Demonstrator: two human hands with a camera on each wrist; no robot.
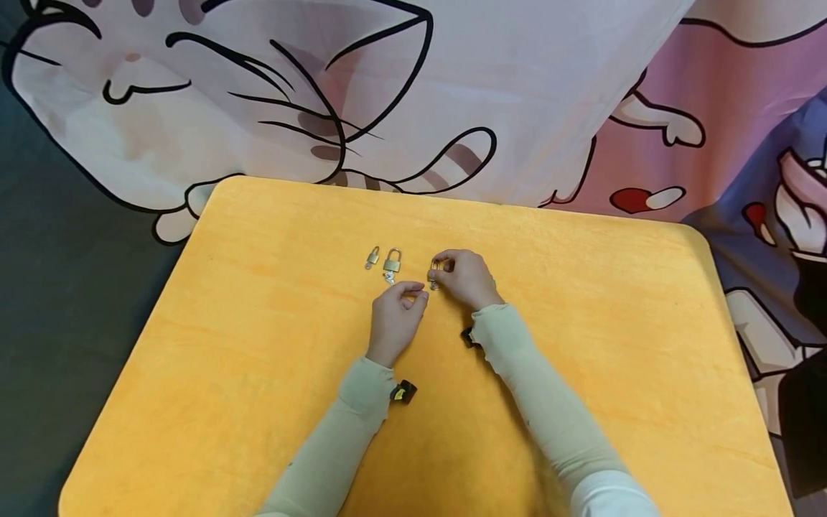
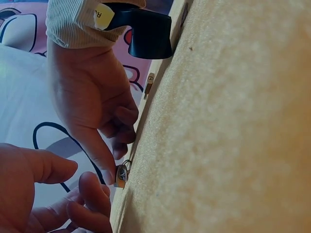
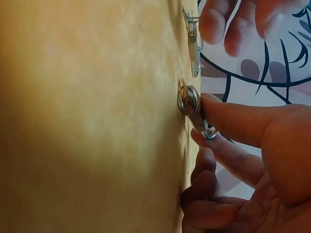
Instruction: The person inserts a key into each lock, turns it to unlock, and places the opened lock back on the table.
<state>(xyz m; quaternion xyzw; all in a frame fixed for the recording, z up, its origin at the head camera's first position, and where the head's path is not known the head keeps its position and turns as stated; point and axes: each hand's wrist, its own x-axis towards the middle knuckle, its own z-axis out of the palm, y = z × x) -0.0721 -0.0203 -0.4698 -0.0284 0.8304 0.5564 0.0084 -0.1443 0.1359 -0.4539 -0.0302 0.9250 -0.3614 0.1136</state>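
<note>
Three small brass padlocks are on the yellow table (image 1: pixel 291 316), with keys attached. My right hand (image 1: pixel 468 278) pinches the rightmost padlock (image 1: pixel 435 274) between thumb and index finger. In the right wrist view this padlock (image 3: pixel 194 116) stands close to the tabletop, its key ring (image 3: pixel 188 99) by the thumb tip. My left hand (image 1: pixel 398 319) holds nothing, its fingers loosely bent just below the larger padlock (image 1: pixel 392 265). A gap shows between its thumb and fingers in the left wrist view. The smallest padlock (image 1: pixel 373 255) lies farther left.
A cartoon-printed cloth (image 1: pixel 517 86) hangs along the table's far edge. Dark floor (image 1: pixel 77 309) shows at the left, and a dark object (image 1: pixel 804 424) stands beyond the right edge. Each wrist carries a small black camera (image 1: pixel 403 392).
</note>
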